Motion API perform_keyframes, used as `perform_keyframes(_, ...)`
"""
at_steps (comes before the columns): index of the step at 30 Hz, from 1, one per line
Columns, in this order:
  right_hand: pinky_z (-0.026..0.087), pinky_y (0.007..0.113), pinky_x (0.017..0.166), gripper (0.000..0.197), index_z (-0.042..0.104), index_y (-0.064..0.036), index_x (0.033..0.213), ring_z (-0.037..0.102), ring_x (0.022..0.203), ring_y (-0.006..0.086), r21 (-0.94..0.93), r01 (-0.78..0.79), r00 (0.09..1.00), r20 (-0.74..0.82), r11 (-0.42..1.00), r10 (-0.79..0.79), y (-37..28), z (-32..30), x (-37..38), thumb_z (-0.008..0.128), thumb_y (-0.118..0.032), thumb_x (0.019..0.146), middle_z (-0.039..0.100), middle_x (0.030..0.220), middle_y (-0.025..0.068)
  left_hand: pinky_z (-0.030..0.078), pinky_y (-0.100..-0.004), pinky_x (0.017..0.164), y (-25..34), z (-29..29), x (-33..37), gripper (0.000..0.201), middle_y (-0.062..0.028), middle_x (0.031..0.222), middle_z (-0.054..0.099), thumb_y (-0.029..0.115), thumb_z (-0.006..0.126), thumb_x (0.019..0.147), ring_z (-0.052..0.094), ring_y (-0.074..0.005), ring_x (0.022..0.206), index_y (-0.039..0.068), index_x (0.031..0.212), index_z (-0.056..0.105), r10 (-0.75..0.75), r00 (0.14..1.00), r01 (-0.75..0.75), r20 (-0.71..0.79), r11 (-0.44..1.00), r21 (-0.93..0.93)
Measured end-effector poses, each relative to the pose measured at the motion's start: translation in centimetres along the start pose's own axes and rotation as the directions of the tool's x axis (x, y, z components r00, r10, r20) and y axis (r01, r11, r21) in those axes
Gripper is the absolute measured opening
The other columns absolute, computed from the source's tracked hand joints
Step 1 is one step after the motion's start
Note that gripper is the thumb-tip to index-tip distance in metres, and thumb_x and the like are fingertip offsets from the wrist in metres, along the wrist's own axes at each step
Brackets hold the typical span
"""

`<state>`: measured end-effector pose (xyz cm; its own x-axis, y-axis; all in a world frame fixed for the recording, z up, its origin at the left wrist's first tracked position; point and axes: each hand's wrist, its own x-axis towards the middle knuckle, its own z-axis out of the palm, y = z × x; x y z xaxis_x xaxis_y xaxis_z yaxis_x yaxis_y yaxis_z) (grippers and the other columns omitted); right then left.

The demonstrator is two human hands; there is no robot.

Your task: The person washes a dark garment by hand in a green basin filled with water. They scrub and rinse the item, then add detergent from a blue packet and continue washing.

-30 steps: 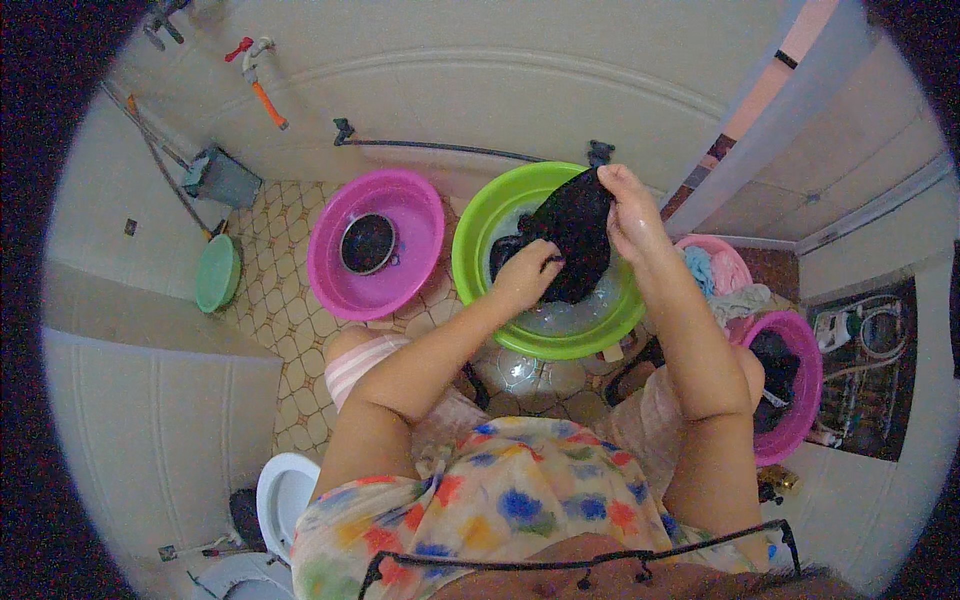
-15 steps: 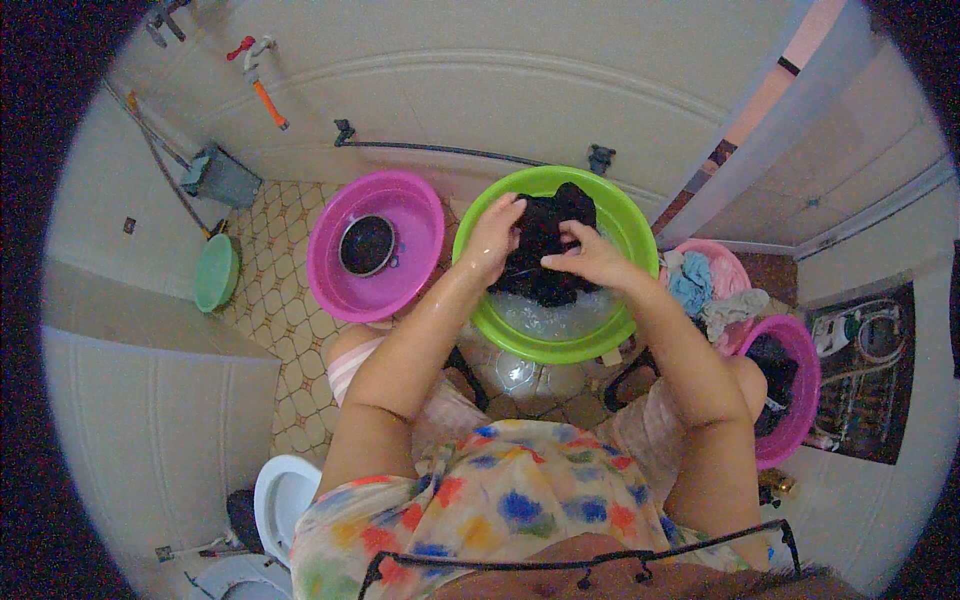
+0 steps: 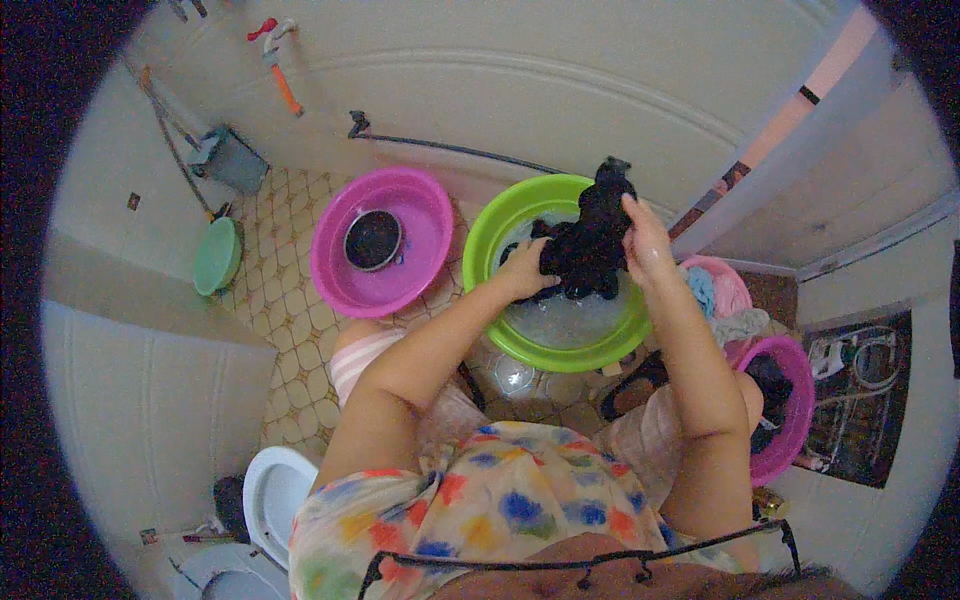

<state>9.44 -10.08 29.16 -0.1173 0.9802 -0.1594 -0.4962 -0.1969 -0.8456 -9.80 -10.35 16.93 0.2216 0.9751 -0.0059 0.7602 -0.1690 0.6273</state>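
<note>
A wet black garment (image 3: 592,240) is stretched between my two hands over a green basin (image 3: 545,358) of sudsy water (image 3: 565,318). My left hand (image 3: 528,270) grips its lower left part, low inside the basin. Higher up and to the right, my right hand (image 3: 648,240) clasps the raised part, near the basin's right rim. The garment's upper end sticks up past the far rim, while more dark cloth lies toward the left side of the basin. The exact kind of garment cannot be made out.
Left of the green basin stands a magenta basin (image 3: 432,275) holding a dark round bowl (image 3: 373,240). On my right are a pink basin of clothes (image 3: 735,290) and another magenta basin (image 3: 800,420) with dark cloth. A tap (image 3: 277,50) juts from the wall; a toilet (image 3: 275,500) is at lower left.
My right hand has moved right, pulling part of the black garment up toward the far right rim. My left hand has come nearer to me and lower, and the garment is now drawn out longer.
</note>
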Motion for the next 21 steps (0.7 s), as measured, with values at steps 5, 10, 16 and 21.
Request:
perform_keyframes(5,0.046,0.028,0.078,0.026,0.050,-0.0031,0.105,0.058,0.087,0.0166,0.150,0.080,0.997,-0.018,0.985,-0.078,-0.2,-3.3,2.9,0.052,-0.022,0.086,0.059,0.098,0.0073,0.041,-0.0363,0.085,-0.1,0.1,1.3,0.040,-0.0186,0.102,0.058,0.012,0.052,0.078,0.055,-0.0321,0.096,0.004,0.117,0.048,-0.086,0.993,0.068,-0.085,0.978,-0.196)
perform_keyframes(10,0.043,0.035,0.083,0.041,0.042,-0.0071,0.119,0.056,0.092,0.0240,-0.122,-0.060,0.994,-0.102,0.991,0.048,0.5,-6.0,4.2,0.056,-0.017,0.082,0.056,0.103,0.0102,0.043,-0.0297,0.079,1.7,-3.8,2.3,0.039,-0.0079,0.097,0.059,0.000,0.043,0.073,0.055,-0.0180,0.088,0.004,0.111,0.054,-0.278,0.960,0.187,-0.016,0.688,-0.701)
perform_keyframes(16,0.034,0.041,0.096,0.065,0.042,-0.0104,0.124,0.040,0.115,0.0335,-0.859,0.393,0.919,0.373,0.328,-0.125,3.8,-5.4,3.2,0.071,-0.027,0.068,0.041,0.121,0.0199,0.043,-0.0269,0.078,5.5,-6.4,0.9,0.038,-0.0074,0.094,0.058,-0.003,0.042,0.072,0.055,-0.0156,0.085,0.002,0.108,0.054,-0.240,0.970,0.097,-0.042,0.538,-0.837)
perform_keyframes(21,0.030,0.042,0.099,0.053,0.052,-0.0046,0.115,0.038,0.116,0.0334,-0.925,0.366,0.925,0.351,0.099,-0.146,6.6,-4.4,2.4,0.067,-0.029,0.070,0.040,0.125,0.0170,0.044,-0.0275,0.077,5.8,-6.4,1.6,0.033,-0.0055,0.092,0.058,-0.002,0.047,0.070,0.055,-0.0152,0.085,0.000,0.103,0.054,-0.014,1.000,-0.002,-0.015,0.644,-0.765)
